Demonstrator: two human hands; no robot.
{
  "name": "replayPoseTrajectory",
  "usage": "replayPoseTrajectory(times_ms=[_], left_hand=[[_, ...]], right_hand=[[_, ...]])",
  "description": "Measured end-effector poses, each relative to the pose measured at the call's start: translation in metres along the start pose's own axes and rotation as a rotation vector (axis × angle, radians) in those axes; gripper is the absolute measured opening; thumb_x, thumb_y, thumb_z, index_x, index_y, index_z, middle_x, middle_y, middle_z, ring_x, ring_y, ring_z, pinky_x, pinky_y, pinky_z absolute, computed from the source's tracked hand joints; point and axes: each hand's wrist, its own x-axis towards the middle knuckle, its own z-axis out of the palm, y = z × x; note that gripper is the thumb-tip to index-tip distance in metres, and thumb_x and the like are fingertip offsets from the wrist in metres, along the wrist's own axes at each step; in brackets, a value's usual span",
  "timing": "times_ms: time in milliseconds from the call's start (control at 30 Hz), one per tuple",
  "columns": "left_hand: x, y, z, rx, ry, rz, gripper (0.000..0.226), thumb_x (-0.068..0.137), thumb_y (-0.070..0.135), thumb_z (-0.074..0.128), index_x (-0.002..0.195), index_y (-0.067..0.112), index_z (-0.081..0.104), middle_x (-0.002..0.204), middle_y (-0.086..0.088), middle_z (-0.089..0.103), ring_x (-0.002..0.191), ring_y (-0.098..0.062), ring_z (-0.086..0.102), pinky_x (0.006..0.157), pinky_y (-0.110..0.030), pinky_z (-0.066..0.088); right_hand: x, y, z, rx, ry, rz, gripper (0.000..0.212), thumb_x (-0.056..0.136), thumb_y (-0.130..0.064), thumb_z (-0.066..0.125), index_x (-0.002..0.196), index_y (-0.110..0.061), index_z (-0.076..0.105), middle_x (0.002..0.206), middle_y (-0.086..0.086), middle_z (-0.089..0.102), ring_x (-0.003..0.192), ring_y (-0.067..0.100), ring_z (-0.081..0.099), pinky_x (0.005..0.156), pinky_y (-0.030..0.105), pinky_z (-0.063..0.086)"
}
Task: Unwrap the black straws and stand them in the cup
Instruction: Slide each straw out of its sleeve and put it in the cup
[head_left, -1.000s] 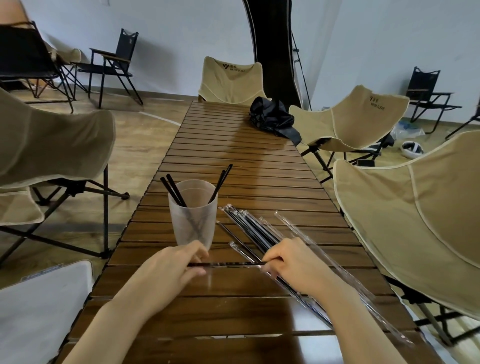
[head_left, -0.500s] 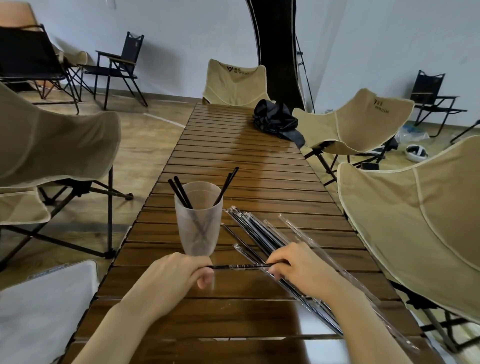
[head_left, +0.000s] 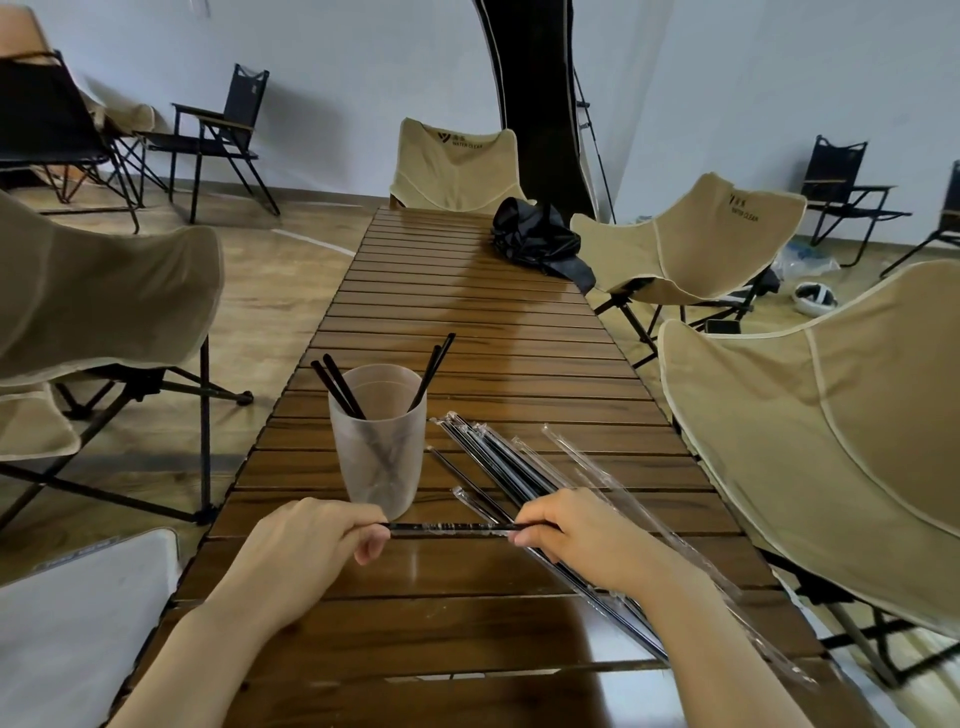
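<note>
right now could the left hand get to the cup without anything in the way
Probably yes. The cup stands just beyond the left hand with nothing between them. That hand is busy though, pinching one end of the straw whose other end the right hand holds.

Slatted table (head_left: 467, 312); black bag (head_left: 535, 239) at far right edge. Beige chairs (head_left: 779, 441) alongside; white item (head_left: 813, 299), possibly headset, on floor (head_left: 291, 291).
</note>
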Motion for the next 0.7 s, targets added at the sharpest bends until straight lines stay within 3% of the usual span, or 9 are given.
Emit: replayPoseTrajectory(times_ms=[200, 467, 567, 700], left_hand=[[0.001, 0.000, -0.003, -0.006, 0.017, 0.025, 0.027, 0.096, 0.035, 0.045, 0.070, 0.034, 0.055, 0.069, 0.016, 0.061, 0.074, 0.005, 0.056, 0.063, -0.013, 0.043], [-0.002, -0.006, -0.008, -0.031, 0.021, 0.005, 0.029, 0.095, 0.035, 0.044, 0.069, 0.034, 0.056, 0.071, 0.018, 0.062, 0.078, 0.007, 0.056, 0.063, -0.014, 0.042], [-0.005, -0.015, -0.009, -0.034, 0.031, -0.034, 0.030, 0.096, 0.034, 0.044, 0.069, 0.034, 0.057, 0.074, 0.020, 0.062, 0.080, 0.008, 0.056, 0.062, -0.013, 0.040], [-0.007, -0.025, -0.011, -0.059, 0.031, -0.062, 0.030, 0.097, 0.031, 0.044, 0.071, 0.035, 0.058, 0.081, 0.028, 0.061, 0.078, 0.007, 0.057, 0.064, -0.017, 0.043]], right_hand=[[0.000, 0.002, 0.001, 0.021, 0.002, -0.002, 0.011, 0.096, -0.032, 0.052, 0.093, -0.031, 0.063, 0.075, -0.011, 0.059, 0.066, -0.001, 0.054, 0.062, 0.014, 0.039], [-0.007, 0.010, -0.006, 0.010, 0.025, 0.012, 0.015, 0.097, -0.036, 0.050, 0.084, -0.035, 0.060, 0.067, -0.012, 0.057, 0.057, -0.008, 0.051, 0.054, 0.011, 0.040], [-0.011, 0.020, -0.011, 0.025, 0.054, 0.057, 0.021, 0.096, -0.037, 0.051, 0.083, -0.027, 0.064, 0.065, -0.008, 0.056, 0.055, -0.001, 0.049, 0.057, 0.016, 0.040], [-0.017, 0.032, -0.018, 0.040, 0.090, 0.096, 0.023, 0.096, -0.030, 0.051, 0.087, -0.019, 0.069, 0.063, -0.008, 0.052, 0.052, -0.001, 0.045, 0.054, 0.012, 0.037]])
